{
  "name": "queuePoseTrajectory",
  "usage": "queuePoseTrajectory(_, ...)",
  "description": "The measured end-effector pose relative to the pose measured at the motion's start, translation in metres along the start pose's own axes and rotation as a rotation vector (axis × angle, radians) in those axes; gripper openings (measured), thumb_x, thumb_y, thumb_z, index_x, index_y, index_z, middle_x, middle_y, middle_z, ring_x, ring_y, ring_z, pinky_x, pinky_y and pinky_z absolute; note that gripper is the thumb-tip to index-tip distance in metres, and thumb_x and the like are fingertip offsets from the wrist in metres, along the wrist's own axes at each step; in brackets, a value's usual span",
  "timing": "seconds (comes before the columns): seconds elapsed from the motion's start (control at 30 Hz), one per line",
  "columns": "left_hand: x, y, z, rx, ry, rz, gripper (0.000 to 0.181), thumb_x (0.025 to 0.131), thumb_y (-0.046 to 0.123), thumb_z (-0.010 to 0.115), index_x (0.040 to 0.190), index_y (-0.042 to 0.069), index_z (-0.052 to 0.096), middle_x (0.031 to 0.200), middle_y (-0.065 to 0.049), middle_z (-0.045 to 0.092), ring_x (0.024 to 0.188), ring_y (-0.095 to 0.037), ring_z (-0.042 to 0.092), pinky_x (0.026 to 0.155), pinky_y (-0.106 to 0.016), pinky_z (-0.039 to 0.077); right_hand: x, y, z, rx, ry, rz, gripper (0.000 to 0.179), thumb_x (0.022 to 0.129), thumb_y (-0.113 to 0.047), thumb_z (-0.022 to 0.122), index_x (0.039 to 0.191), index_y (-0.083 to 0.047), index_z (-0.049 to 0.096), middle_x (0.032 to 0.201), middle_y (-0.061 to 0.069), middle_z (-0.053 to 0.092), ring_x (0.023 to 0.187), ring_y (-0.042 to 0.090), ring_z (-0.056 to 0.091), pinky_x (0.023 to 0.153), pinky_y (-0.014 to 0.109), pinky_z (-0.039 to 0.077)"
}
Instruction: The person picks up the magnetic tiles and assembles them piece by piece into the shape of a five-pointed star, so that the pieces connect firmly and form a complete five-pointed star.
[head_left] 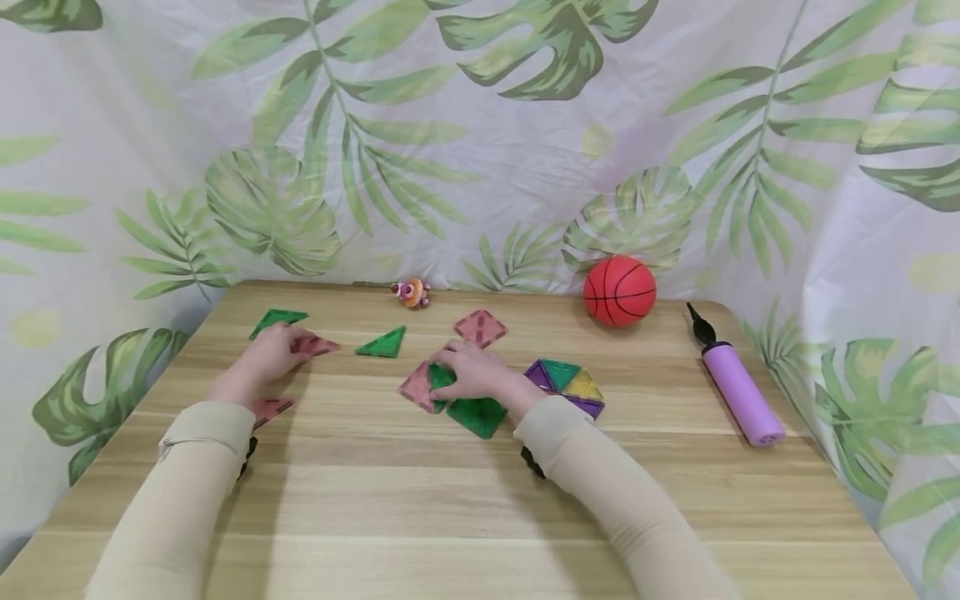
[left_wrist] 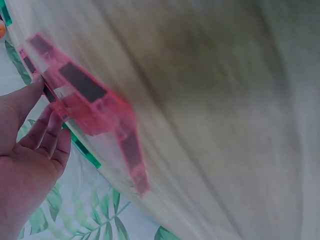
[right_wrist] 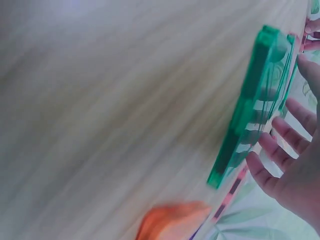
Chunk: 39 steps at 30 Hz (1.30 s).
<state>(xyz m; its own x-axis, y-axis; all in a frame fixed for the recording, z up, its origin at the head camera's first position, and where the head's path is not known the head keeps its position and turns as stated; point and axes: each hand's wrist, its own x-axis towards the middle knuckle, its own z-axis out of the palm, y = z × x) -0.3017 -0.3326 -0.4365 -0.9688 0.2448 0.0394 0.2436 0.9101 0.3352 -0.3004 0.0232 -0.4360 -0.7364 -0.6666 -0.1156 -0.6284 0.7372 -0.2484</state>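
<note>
In the head view my left hand (head_left: 268,354) pinches a translucent pink triangular magnetic tile (head_left: 321,345) at the table's left. The left wrist view shows the thumb and fingers at its edge. A green triangle tile (head_left: 277,317) lies just behind, and another pink tile (head_left: 272,409) lies under the wrist. Near the middle, my right hand (head_left: 476,372) is over a green tile (head_left: 441,377), its fingers slightly bent and spread; whether they touch it is unclear. That tile sits between a pink tile (head_left: 417,388) and a green square tile (head_left: 480,417). The right forearm partly covers a multicoloured tile group (head_left: 583,387).
A green triangle (head_left: 384,343) lies between the hands, and a pink tile (head_left: 480,327) lies behind the right one. Along the back are a small toy figure (head_left: 412,292) and a red ball (head_left: 619,291). A purple hand pump (head_left: 741,392) lies at the right.
</note>
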Motion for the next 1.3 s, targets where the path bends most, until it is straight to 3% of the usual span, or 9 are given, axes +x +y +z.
queuePoseTrajectory(0.23, 0.003, 0.002, 0.001, -0.037, 0.003, -0.023, 0.038, 0.087, 0.009, 0.066, 0.121, -0.008, 0.058, 0.103, -0.029, 0.058, 0.092, -0.038, 0.053, 0.08, -0.052, 0.042, 0.02, -0.016, 0.001, -0.053, 0.04, -0.028, 0.067, 0.084, -0.057, 0.061, 0.141, -0.027, 0.044, 0.146, 0.003, 0.038, 0.135, 0.026, 0.032, 0.108, 0.048, 0.03)
queuePoseTrajectory(0.43, 0.01, 0.002, 0.006, -0.071, -0.002, -0.07, 0.039, 0.088, 0.013, 0.065, 0.121, -0.006, 0.058, 0.107, -0.025, 0.06, 0.098, -0.037, 0.053, 0.084, -0.052, 0.041, 0.037, -0.025, 0.005, -0.058, 0.016, -0.032, 0.072, 0.084, -0.06, 0.058, 0.144, -0.026, 0.039, 0.153, 0.002, 0.029, 0.139, 0.027, 0.026, 0.105, 0.051, 0.032)
queuePoseTrajectory(0.6, 0.017, 0.006, 0.008, -0.087, 0.0, -0.087, 0.039, 0.088, 0.015, 0.066, 0.121, -0.005, 0.059, 0.101, -0.023, 0.06, 0.094, -0.034, 0.05, 0.081, -0.05, 0.04, 0.04, -0.027, 0.005, -0.047, -0.022, -0.03, 0.073, 0.085, -0.059, 0.057, 0.147, -0.026, 0.035, 0.155, -0.001, 0.026, 0.14, 0.026, 0.024, 0.106, 0.05, 0.03)
queuePoseTrajectory(0.8, 0.025, 0.012, 0.01, -0.079, 0.005, -0.069, 0.041, 0.088, 0.017, 0.067, 0.12, -0.007, 0.058, 0.103, -0.026, 0.059, 0.1, -0.039, 0.051, 0.087, -0.054, 0.04, 0.04, -0.028, 0.006, -0.038, -0.09, -0.033, 0.069, 0.09, -0.058, 0.051, 0.148, -0.028, 0.03, 0.155, -0.007, 0.026, 0.14, 0.024, 0.023, 0.107, 0.048, 0.026)
queuePoseTrajectory(1.03, 0.029, 0.019, 0.008, -0.071, -0.037, -0.061, 0.033, 0.093, 0.007, 0.057, 0.123, -0.006, 0.057, 0.119, -0.033, 0.051, 0.113, -0.048, 0.046, 0.097, -0.059, 0.035, 0.041, -0.026, 0.009, -0.069, -0.092, -0.052, 0.071, 0.09, -0.06, 0.048, 0.15, -0.029, 0.025, 0.157, -0.007, 0.017, 0.141, 0.024, 0.021, 0.108, 0.049, 0.024)
queuePoseTrajectory(1.3, 0.038, 0.028, 0.015, -0.07, -0.016, -0.003, 0.033, 0.091, 0.002, 0.056, 0.122, -0.01, 0.056, 0.124, -0.035, 0.044, 0.114, -0.05, 0.043, 0.098, -0.059, 0.035, 0.043, -0.027, 0.009, -0.086, -0.114, -0.07, 0.066, 0.092, -0.058, 0.045, 0.15, -0.032, 0.025, 0.157, -0.012, 0.017, 0.141, 0.024, 0.021, 0.106, 0.049, 0.024)
